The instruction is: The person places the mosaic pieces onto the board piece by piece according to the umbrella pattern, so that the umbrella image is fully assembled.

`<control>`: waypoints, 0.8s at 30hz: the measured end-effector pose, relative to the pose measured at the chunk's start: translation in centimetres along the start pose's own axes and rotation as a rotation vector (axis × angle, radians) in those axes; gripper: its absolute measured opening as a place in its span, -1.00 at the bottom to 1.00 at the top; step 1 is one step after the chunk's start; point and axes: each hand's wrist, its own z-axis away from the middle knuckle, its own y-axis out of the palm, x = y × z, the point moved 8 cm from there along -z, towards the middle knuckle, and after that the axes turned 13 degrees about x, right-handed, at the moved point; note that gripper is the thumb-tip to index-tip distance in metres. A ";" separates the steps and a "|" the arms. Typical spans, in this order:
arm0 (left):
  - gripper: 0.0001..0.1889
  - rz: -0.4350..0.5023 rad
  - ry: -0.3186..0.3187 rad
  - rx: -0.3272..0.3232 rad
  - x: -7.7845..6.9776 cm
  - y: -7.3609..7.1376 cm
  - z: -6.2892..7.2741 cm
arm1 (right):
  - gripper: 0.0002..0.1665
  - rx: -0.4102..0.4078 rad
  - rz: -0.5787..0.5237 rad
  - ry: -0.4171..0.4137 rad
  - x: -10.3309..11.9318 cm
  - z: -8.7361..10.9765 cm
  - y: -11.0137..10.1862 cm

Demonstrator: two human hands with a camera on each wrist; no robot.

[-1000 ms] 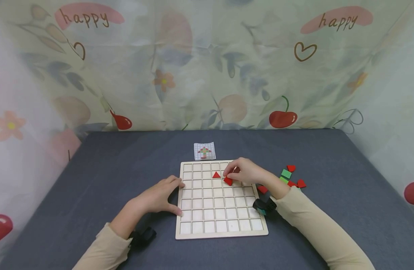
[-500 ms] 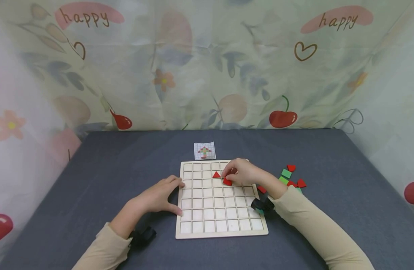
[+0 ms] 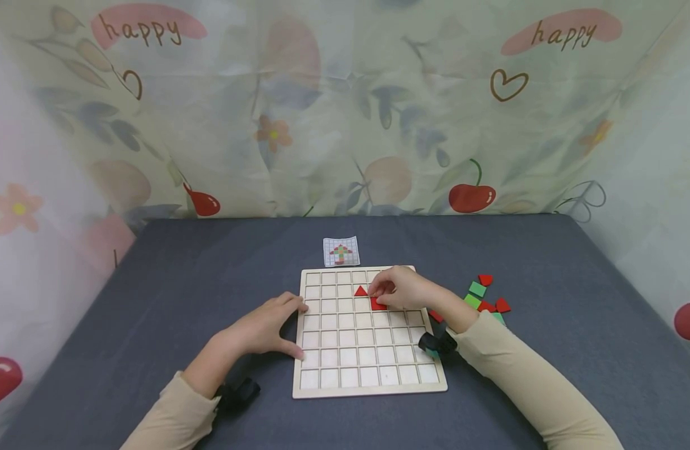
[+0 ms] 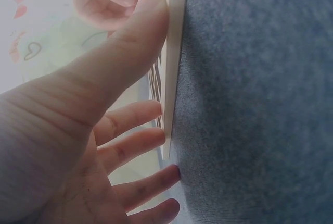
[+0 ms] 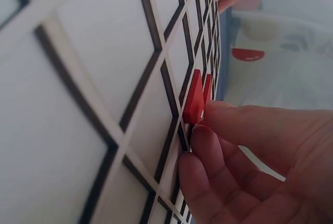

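A pale wooden grid board [image 3: 345, 395] lies on the dark cloth. My left hand [image 3: 269, 325] touches its left edge with thumb and fingers spread; the left wrist view shows the thumb [image 4: 151, 5] against the rim. Over the board's upper right, my right hand [image 3: 404, 287] pinches a red square tile [image 3: 377, 304] by its edge. That tile sits at a grid cell, partly covered by the fingers; in the right wrist view the red tile [image 5: 194, 99] stands slightly proud of the grid. A red triangle tile [image 3: 360, 291] lies in a cell just up and left.
Right of the board are loose green tiles [image 3: 477, 289] and red tiles [image 3: 502, 305], several in all. One red tile [image 3: 436, 315] is by the board's right edge, under the right forearm. A small printed pattern card [image 3: 341, 252] lies behind the board.
The red square tile has shifted slightly left and turned from a slant to line up with the grid cell, the right hand moving with it. The left hand stays put.
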 end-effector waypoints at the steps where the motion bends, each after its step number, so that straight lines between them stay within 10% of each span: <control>1: -0.17 0.001 -0.001 0.000 0.0 0.0 0.0 | -0.88 -0.003 -0.003 0.002 -0.1 0.1 -0.1; 24: -0.16 0.008 0.000 -0.003 0.2 0.1 -0.1 | -0.69 -0.006 -0.175 0.123 -6.9 8.6 -1.8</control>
